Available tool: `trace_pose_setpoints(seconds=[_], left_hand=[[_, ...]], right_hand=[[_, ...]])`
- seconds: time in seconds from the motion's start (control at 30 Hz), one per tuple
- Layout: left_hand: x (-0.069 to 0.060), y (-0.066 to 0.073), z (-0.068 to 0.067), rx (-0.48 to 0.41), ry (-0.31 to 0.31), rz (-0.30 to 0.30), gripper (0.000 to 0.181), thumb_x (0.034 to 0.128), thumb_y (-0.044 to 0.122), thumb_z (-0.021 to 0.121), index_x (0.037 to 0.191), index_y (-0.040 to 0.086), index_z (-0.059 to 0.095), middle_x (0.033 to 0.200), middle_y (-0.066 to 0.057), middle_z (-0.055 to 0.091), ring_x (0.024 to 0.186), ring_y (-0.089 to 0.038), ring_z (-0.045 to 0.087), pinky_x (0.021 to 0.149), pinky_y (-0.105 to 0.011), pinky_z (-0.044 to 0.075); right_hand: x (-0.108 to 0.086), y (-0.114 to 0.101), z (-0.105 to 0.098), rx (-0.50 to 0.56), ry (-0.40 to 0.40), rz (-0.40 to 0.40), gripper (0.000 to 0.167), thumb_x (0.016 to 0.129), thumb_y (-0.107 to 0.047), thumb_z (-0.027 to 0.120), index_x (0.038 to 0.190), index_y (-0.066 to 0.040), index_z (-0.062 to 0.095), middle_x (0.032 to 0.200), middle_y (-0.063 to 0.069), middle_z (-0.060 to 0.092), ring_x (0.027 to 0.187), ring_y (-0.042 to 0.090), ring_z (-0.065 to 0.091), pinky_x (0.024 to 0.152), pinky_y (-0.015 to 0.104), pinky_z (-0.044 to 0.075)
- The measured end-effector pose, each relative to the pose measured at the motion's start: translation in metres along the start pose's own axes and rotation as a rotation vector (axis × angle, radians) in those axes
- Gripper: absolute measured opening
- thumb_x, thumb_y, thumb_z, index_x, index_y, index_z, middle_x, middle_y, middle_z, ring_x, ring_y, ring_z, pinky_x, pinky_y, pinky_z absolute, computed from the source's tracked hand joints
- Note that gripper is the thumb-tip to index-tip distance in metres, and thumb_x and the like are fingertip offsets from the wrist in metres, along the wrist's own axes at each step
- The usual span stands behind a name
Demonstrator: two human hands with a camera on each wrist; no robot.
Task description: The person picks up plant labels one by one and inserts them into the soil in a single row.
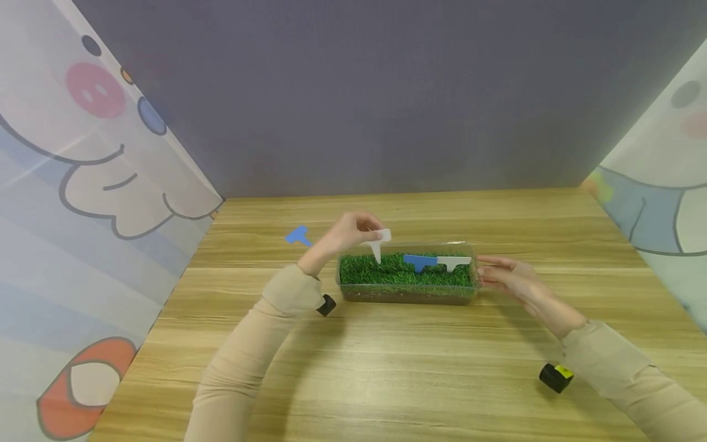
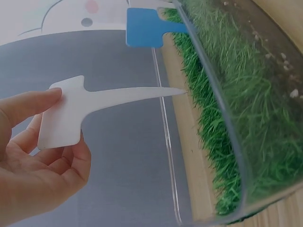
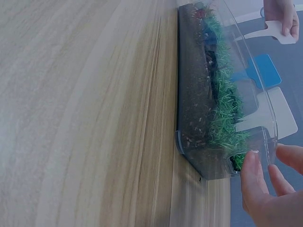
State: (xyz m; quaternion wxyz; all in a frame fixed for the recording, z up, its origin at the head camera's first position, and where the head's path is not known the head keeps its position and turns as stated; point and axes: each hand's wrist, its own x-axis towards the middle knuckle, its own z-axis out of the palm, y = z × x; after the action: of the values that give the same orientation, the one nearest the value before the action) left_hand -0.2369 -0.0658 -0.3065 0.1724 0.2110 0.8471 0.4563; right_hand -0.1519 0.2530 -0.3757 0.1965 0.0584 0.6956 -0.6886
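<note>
My left hand (image 1: 356, 232) pinches a white T-shaped label (image 2: 64, 113) by its broad head, its pointed stem aimed down over the left part of a clear box (image 1: 409, 296) of green grass (image 1: 370, 270). In the left wrist view the tip shows near the grass; whether they touch I cannot tell. A blue label (image 1: 420, 263) and a second white label (image 1: 454, 263) stand side by side in the grass at the right half. My right hand (image 1: 516, 279) holds the box's right end, with fingertips (image 3: 253, 163) on the clear wall.
Another blue label (image 1: 299, 236) lies on the wooden table (image 1: 409, 368), left of the box and behind my left forearm. Small black devices (image 1: 326, 305) (image 1: 555, 377) are at both wrists. A grey panel (image 1: 386, 98) rises behind the table, with cartoon-printed sheets at both sides.
</note>
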Motion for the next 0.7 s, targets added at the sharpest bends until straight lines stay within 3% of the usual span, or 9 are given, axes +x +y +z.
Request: trace_pose_setpoints(seconds=[0.23, 0.5, 0.7], left_hand=[[0.003, 0.0, 0.007, 0.005, -0.024, 0.005, 0.019, 0.0822, 0.005, 0.06, 0.1, -0.002, 0.061, 0.091, -0.013, 0.061, 0.073, -0.015, 0.055, 0.074, -0.038, 0.049], [0.006, -0.001, 0.014, -0.038, -0.063, -0.04, 0.019, 0.0831, 0.004, 0.058, 0.101, -0.002, 0.061, 0.093, -0.014, 0.061, 0.076, -0.016, 0.056, 0.074, -0.036, 0.05], [0.007, -0.004, 0.018, -0.04, -0.079, -0.041, 0.018, 0.0835, 0.004, 0.058, 0.1, -0.001, 0.061, 0.093, -0.013, 0.062, 0.077, -0.018, 0.057, 0.079, -0.044, 0.047]], right_hand=[[0.0, -0.001, 0.0, -0.019, 0.006, -0.009, 0.068, 0.084, -0.015, 0.06, 0.134, 0.009, 0.02, 0.091, -0.012, 0.063, 0.086, 0.006, 0.061, 0.083, 0.023, 0.045], [0.0, 0.0, 0.001, -0.006, 0.005, -0.007, 0.069, 0.084, -0.014, 0.06, 0.134, 0.01, 0.02, 0.092, -0.012, 0.063, 0.087, 0.007, 0.061, 0.083, 0.023, 0.046], [0.0, -0.001, 0.002, -0.005, 0.003, -0.002, 0.068, 0.084, -0.015, 0.06, 0.134, 0.009, 0.02, 0.091, -0.012, 0.063, 0.086, 0.007, 0.061, 0.082, 0.022, 0.046]])
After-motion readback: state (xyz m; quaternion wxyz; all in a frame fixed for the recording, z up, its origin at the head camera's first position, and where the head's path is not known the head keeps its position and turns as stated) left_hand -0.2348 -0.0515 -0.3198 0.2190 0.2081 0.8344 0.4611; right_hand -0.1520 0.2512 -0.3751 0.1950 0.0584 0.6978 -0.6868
